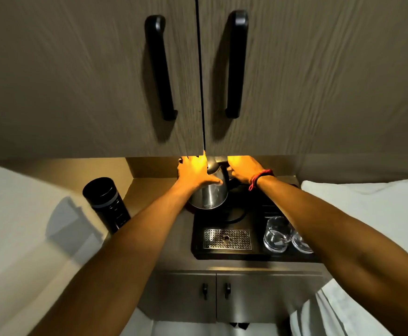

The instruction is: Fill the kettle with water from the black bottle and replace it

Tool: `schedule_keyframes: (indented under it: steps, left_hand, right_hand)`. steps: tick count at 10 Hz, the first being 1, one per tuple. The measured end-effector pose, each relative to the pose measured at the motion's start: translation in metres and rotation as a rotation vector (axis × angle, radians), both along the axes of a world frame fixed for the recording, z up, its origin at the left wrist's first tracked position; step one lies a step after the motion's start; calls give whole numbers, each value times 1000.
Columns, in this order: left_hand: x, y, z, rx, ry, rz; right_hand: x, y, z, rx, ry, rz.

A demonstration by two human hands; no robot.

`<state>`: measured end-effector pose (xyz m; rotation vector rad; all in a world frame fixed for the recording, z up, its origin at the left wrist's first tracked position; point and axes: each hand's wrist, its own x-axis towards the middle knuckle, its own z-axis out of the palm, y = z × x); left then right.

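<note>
Your steel kettle sits tilted at the back left corner of the black tray, its lower edge over the round black base, which shows bare to the right of it. Whether the kettle still touches the base, can't tell from here.

Your left hand is spread flat against the kettle's upper left side, thumb lying across the steel body, fingers reaching up toward the lid area under the cabinet edge. Your right hand is curled around the kettle's handle side at the top right; the fingers look closed there, but the grip itself is hidden behind the hand. A red thread band wraps your right wrist.

The black bottle stands on the counter to the left, well apart from the kettle, cap on.

On the tray front: a perforated metal drip grate, and to its right two clear glasses side by side.

Overhead, two wood-grain cabinet doors with black handles. Below the counter, two smaller doors.
</note>
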<state>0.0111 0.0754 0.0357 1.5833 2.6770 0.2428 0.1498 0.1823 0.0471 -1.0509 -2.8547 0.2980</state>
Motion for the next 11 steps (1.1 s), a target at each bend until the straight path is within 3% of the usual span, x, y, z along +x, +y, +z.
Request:
schedule_keyframes:
  steps: [2,5,7,8,11]
  left_hand:
    - [43,22,-15,29,-79,-42]
    - [50,38,-23,-24,-13,-129]
    - [53,26,-43,72,33,-116]
    - [57,12,-56,109,68,-100]
    - [54,8,-42,-39,-30,-101]
  right_hand:
    - [36,25,-23,-7,19,-83]
    - [55,30,-50,25,25,-101]
    - [65,23,-76,-97,247,-232]
    - [75,15,-85,-11,207,-192]
    - [73,15,-70,152,85,-147]
